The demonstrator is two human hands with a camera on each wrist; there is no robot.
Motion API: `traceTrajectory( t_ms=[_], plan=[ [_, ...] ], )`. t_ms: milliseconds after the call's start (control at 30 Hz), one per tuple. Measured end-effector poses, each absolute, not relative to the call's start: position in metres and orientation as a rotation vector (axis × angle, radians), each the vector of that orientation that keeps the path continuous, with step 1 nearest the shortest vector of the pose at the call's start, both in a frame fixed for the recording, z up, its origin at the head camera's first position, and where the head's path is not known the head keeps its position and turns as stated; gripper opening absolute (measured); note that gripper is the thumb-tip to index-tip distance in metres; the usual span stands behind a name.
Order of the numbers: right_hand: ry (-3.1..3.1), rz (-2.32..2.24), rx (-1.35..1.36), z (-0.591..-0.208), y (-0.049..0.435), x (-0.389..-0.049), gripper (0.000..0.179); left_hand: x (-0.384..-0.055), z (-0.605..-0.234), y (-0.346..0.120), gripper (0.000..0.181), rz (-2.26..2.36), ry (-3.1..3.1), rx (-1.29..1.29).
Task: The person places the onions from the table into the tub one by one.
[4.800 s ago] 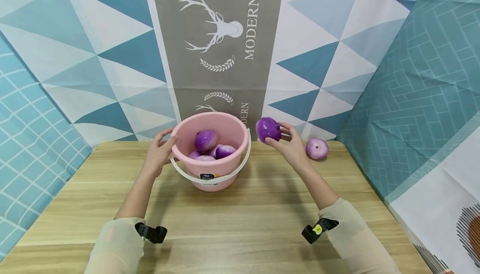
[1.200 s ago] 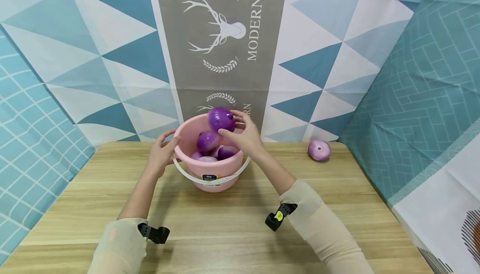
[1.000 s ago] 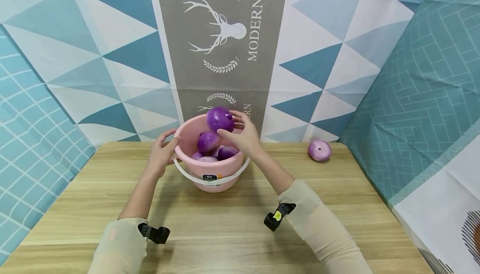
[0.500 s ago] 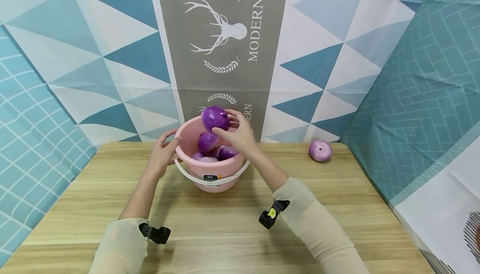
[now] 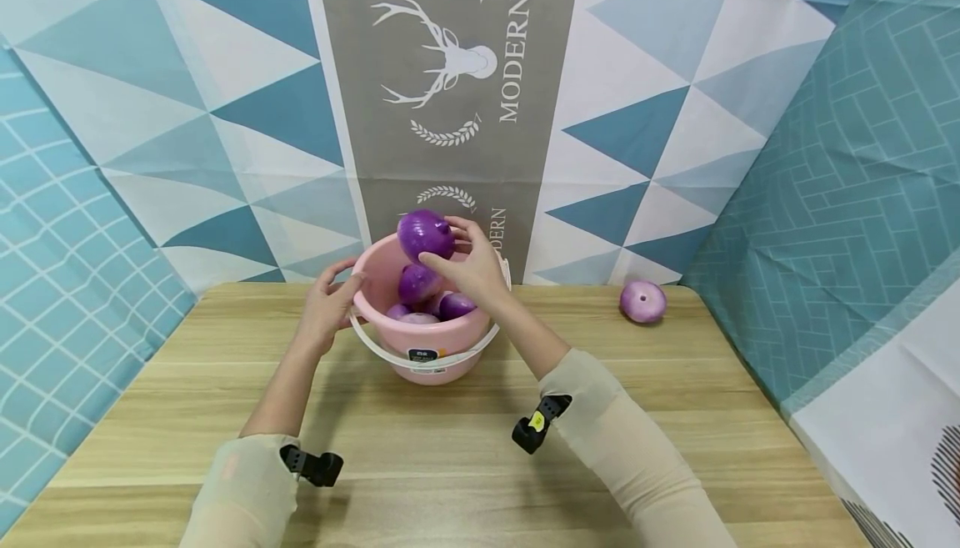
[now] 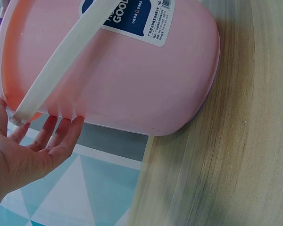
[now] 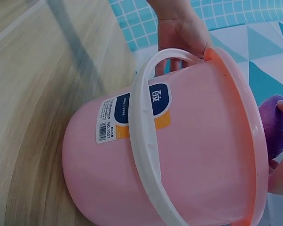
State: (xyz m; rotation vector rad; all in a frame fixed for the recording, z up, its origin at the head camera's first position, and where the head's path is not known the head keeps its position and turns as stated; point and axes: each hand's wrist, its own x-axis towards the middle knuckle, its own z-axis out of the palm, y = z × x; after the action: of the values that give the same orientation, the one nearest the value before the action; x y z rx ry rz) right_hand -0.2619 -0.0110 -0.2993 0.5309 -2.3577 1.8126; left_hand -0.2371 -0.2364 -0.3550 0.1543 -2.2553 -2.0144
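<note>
A pink bucket (image 5: 420,335) with a white handle (image 5: 390,356) stands on the wooden table near its back edge. My left hand (image 5: 324,310) grips its left rim, thumb over the edge and fingers against the outer wall, as the left wrist view shows. Over the bucket's mouth, my right hand (image 5: 474,268) holds a whole purple onion (image 5: 424,233) between thumb and fingers. Inside lie several more onions (image 5: 418,283), some partly hidden by the front wall. In the right wrist view the held onion (image 7: 276,126) shows just past the rim.
One pale purple onion (image 5: 642,302) lies on the table (image 5: 420,465) toward its back right corner. Patterned cloth hangs (image 5: 615,156) close behind the table and along both sides.
My right hand has carried the onion left from beside the bucket to above its mouth, drifting slightly farther left in the last second. The left hand keeps its grip on the rim.
</note>
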Motion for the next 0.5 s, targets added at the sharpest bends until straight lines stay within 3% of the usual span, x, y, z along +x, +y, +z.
traceTrajectory(
  t_ms=[500],
  plan=[
    [-2.367,1.828,0.52,-0.3034,-0.0177,-0.2663,0.066,-0.2388,-0.356,-0.2365,0.055,-2.007,-2.248,0.164]
  ],
)
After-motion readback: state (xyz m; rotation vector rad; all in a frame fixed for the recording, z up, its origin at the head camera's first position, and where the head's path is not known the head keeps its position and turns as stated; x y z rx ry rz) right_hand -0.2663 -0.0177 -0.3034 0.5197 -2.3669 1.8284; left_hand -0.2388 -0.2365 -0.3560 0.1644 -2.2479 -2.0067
